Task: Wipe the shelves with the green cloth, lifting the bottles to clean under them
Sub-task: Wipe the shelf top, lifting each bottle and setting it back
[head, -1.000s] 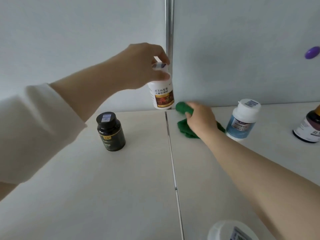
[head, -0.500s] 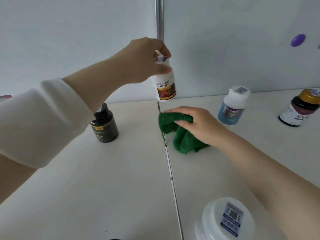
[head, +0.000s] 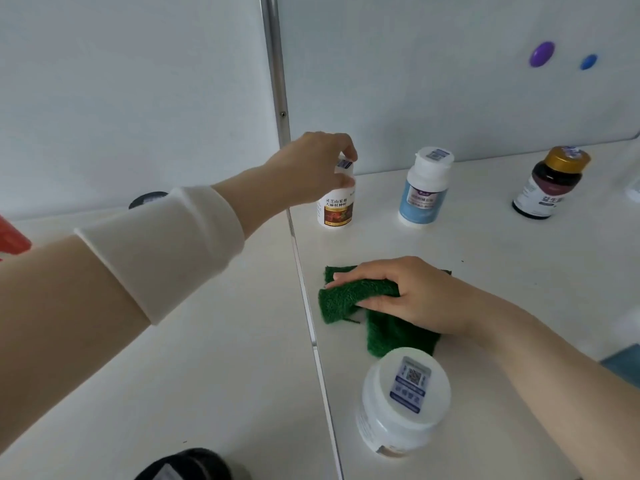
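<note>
Left hand (head: 311,168) pinches the white bottle (head: 336,206) by its cap, clearing shelf (head: 485,258) space; right hand (head: 405,296) clutches the green cloth (head: 349,301) for wiping

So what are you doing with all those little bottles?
A person is cleaning a white shelf. The left hand grips the cap of a white bottle with a red-brown label, which stands on the shelf or just above it near the back wall. The right hand presses a folded green cloth flat on the shelf in front of it. A white bottle with a blue label, a dark bottle with a gold cap and a white wide-lidded jar stand nearby.
</note>
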A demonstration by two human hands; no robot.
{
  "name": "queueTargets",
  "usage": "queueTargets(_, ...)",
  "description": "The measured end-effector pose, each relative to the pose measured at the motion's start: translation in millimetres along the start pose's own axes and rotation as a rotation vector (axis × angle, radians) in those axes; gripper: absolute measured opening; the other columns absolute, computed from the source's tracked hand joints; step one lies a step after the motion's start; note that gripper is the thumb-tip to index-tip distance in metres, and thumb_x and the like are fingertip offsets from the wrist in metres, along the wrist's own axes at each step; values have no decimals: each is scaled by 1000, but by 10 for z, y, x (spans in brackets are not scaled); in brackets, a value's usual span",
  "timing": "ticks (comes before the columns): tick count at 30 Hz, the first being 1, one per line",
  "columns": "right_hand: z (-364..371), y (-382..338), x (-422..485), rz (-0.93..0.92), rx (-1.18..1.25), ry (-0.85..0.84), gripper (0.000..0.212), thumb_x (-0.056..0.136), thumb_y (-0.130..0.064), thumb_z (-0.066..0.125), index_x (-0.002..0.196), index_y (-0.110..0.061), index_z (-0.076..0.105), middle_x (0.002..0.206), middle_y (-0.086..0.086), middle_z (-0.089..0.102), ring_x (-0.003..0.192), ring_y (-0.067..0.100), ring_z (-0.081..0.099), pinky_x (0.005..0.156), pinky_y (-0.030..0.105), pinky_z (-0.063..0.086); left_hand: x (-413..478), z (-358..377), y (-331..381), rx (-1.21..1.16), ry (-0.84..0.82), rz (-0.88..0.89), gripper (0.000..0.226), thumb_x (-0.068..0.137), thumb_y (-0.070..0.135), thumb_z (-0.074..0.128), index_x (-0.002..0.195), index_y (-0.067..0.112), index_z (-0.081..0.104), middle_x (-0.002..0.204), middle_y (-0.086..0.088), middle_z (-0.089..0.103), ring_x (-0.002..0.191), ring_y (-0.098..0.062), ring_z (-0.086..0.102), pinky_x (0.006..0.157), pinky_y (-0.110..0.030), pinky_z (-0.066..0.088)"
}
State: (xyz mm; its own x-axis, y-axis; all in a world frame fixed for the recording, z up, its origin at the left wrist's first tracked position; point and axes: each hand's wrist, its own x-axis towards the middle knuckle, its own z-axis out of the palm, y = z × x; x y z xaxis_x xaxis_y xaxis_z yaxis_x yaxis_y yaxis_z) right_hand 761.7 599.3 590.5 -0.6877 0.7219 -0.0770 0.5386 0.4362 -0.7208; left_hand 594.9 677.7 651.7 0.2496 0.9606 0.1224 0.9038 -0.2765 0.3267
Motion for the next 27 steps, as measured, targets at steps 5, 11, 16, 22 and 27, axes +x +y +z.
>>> queueTargets(5,63,33,-200,-3,32,56,35,86,-13,58,110,-39,61,97,-38,52,90,-29,47,81,-5,33,23,27,21,33,-7,6,38,88,30,56,124,21,50,128,-9,54,114,-27,50,88,-35,41)
queueTargets(11,27,-12,-228,18,99,113,31,89,-18,54,110,-40,57,105,-19,60,98,-5,55,87,9,42,-207,-93,187,78,2,-39,59,88,46,49,141,25,32,145,-8,39,132,-26,38,103,-36,31)
queueTargets(16,-1,17,-176,-17,98,415,33,89,-19,55,118,-33,58,111,-20,59,100,-6,49,81,-6,34,-927,-442,687,-90,-41,12,54,73,69,47,118,39,50,118,20,59,103,-3,58,86,-22,42)
queueTargets(22,88,63,-111,-108,-142,279,36,88,-13,55,124,-16,56,126,0,60,114,14,53,73,-2,29,-1894,-89,1135,-7,-266,-54,49,66,62,56,113,52,44,105,27,48,90,6,48,76,-7,37)
queueTargets(27,156,-5,-444,-108,-152,133,21,91,-19,50,108,-26,60,102,-14,63,100,12,52,63,6,32,-2109,-46,1246,-74,-77,-219,27,74,46,61,96,52,46,97,24,53,86,1,53,66,-7,32)
